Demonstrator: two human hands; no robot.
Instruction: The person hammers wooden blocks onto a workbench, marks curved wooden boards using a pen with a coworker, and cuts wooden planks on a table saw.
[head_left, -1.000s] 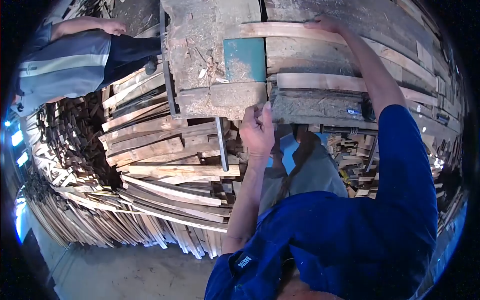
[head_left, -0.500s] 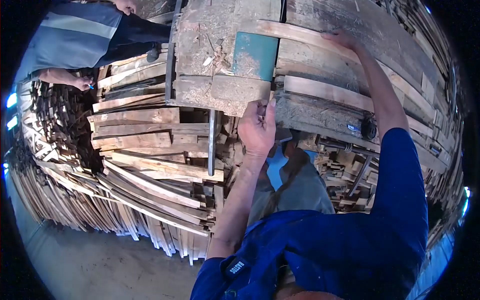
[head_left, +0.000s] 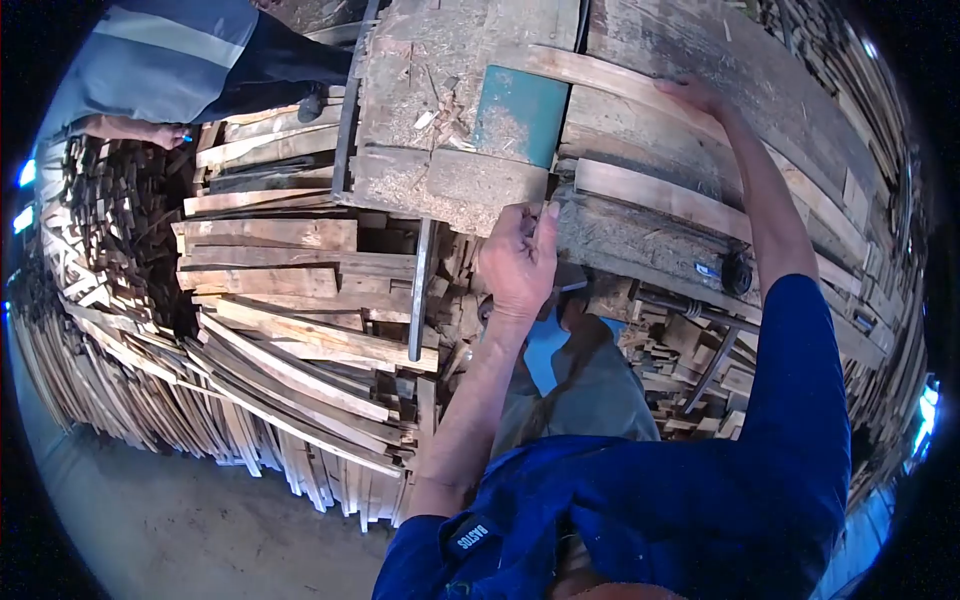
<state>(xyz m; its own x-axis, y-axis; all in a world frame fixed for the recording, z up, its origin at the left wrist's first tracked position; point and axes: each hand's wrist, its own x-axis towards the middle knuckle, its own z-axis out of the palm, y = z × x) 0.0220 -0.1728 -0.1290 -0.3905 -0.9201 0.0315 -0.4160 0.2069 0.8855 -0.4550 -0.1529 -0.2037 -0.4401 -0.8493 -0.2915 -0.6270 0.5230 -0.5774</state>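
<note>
My left hand (head_left: 518, 262) is closed at the near edge of the sawdust-covered worktable (head_left: 400, 180), knuckles up. Whatever lies between its fingers is hidden. Farther off, my right hand (head_left: 697, 97) lies along a long wooden board (head_left: 610, 77), its fingers stretched out. That board's left end reaches past a green plate (head_left: 520, 115) set in the tabletop and dusted with shavings. Nearer to me, a second pale board (head_left: 660, 198) rests on the table, between my two arms.
Stacked wooden slats (head_left: 270, 250) fill the left side below the table, beside a metal leg (head_left: 421, 290). A co-worker's hand (head_left: 165, 134) holds something small and blue at the upper left. A black round object (head_left: 737, 272) sits at the table's near edge.
The view has shifted slightly. The co-worker's hand at the left has moved up a little. My hands keep their places on the table and board.
</note>
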